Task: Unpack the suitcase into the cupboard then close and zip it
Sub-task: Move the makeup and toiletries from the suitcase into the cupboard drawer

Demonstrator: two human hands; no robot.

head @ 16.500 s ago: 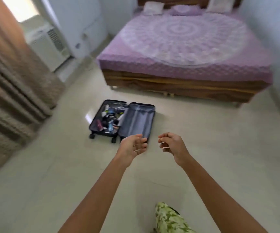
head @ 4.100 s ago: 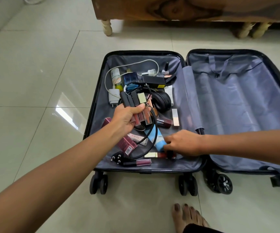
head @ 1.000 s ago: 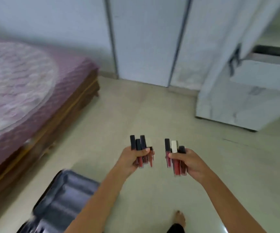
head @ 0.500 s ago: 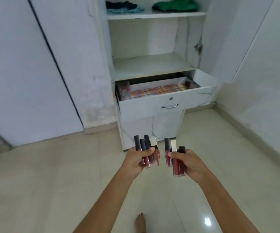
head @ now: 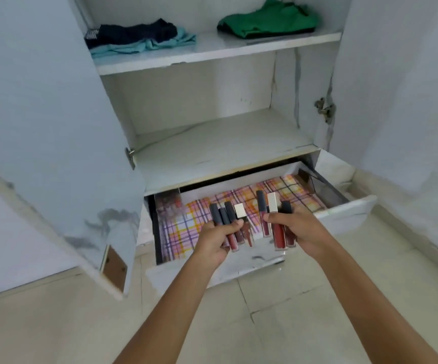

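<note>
My left hand (head: 216, 239) grips a bunch of several lip gloss tubes (head: 229, 219) with dark and gold caps, held upright. My right hand (head: 300, 231) grips three more lip gloss tubes (head: 275, 222), red and dark red. Both hands hover over the front part of the open cupboard drawer (head: 349, 210), which is lined with pink and orange checked paper (head: 186, 224). The white cupboard (head: 212, 143) stands open in front of me. The suitcase is out of view.
The cupboard's left door (head: 55, 153) swings out towards me on the left. A clear organiser (head: 168, 203) sits in the drawer's back left corner. Folded dark, teal and green clothes (head: 267, 18) lie on the upper shelf. The middle shelf (head: 220, 143) is bare. Pale floor tiles below.
I have walked up to the cupboard; it now fills the view. Both hands, still holding the tubes, have moved from in front of the drawer to over it.
</note>
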